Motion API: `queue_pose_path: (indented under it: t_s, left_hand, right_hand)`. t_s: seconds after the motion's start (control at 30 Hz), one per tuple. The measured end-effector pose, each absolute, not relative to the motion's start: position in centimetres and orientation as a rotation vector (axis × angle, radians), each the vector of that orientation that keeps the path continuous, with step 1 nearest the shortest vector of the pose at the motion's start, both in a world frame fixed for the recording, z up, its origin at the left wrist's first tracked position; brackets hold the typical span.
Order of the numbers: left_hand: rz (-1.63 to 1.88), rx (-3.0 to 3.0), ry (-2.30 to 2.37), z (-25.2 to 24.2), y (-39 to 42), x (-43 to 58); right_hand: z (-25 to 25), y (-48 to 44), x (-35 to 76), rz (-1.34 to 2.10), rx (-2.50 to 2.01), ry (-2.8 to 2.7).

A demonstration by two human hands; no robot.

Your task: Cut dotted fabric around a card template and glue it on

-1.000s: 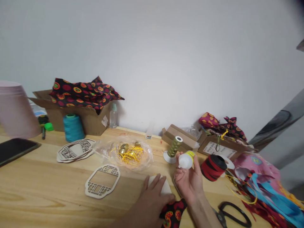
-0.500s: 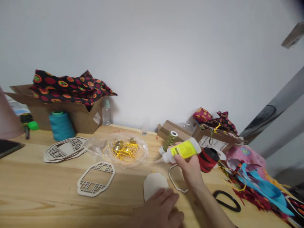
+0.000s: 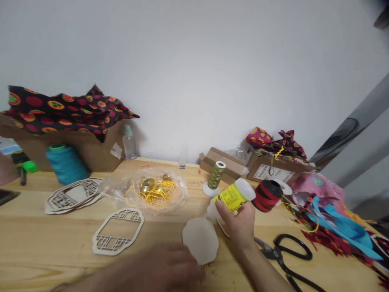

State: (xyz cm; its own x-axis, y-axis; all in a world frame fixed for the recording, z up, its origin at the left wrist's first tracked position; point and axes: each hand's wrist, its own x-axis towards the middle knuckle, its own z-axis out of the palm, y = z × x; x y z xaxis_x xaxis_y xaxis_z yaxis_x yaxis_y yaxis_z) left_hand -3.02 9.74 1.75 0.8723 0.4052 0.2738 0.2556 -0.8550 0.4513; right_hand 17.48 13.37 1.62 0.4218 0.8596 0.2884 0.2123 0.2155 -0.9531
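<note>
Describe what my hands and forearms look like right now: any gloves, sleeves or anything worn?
Both are bare: no gloves on the left hand or the right hand. The right forearm shows no sleeve, watch or band. The left hand is blurred, so small details on it cannot be made out.

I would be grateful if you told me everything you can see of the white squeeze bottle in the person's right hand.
The white squeeze bottle looks like plastic and has a yellow label with small dark print. Its translucent, tapering nozzle points down and left, while its base tilts up and right, beside the red-and-black spool. The bottle is held above the wooden table. The fingers of the right hand wrap around it, and nothing else visibly touches it.
</note>
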Motion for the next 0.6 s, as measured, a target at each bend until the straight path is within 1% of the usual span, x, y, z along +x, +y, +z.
queue_pose_path:
  t_s: [0.07,0.2,0.33,0.43,0.53,0.6]
  left_hand:
    - [0.398,2.529,0.456,3.1,11.1,-4.0]
    - [0.388,2.373,0.557,4.2,12.2,-4.6]
    - [0.341,2.523,0.514,3.3,12.2,-4.3]
    - [0.381,2.601,0.486,2.6,12.2,-4.2]
    - [0.388,2.499,0.489,2.5,12.1,-4.2]
    - [0.394,2.401,0.514,2.4,11.9,-4.1]
  right_hand:
    - [1.6,13.2,17.3,0.596,-1.309,-1.084]
    - [1.8,13.1,16.8,0.573,-1.352,-1.117]
    - [2.1,13.4,16.7,0.555,-1.384,-1.219]
    - [2.0,13.7,17.1,0.529,-1.439,-1.278]
    - [1.6,14.0,17.4,0.519,-1.494,-1.206]
    - [1.3,14.2,17.4,0.608,-1.399,-1.084]
